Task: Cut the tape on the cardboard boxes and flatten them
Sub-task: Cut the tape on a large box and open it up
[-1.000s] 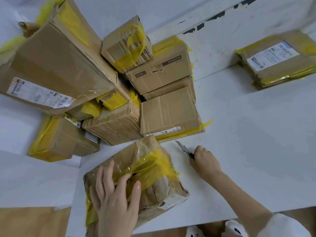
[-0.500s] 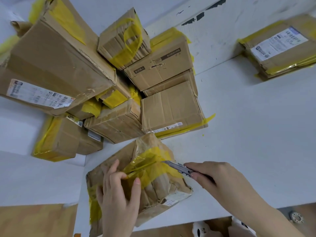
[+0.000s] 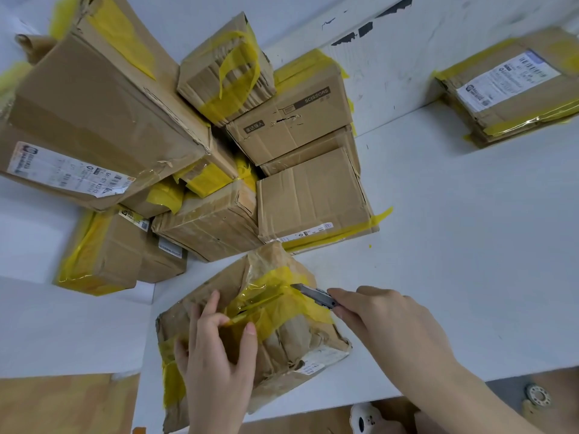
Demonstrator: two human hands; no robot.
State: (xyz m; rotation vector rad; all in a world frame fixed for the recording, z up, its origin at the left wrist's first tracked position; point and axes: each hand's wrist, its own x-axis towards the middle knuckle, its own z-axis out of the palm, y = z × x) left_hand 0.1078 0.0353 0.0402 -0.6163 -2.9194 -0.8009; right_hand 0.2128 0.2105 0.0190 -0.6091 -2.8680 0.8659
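Observation:
A crumpled cardboard box [image 3: 291, 339] wrapped in yellow tape [image 3: 275, 296] lies on the white table near its front edge. My left hand [image 3: 216, 355] rests on the box's top with fingers bent against the cardboard and tape. My right hand [image 3: 385, 321] grips a grey utility knife [image 3: 316, 296]. Its blade tip touches the yellow tape on the box's upper right side.
A pile of several taped cardboard boxes [image 3: 200, 145] fills the table behind and to the left, one marked SCISSORS. Another flat taped box [image 3: 513, 95] with a white label lies at the far right. The table's bare white surface [image 3: 470, 245] stretches to the right. Brown floor shows below.
My right hand picked the knife up from the table and brought its blade onto the tape on the box. My left hand's fingers curled in on the box top.

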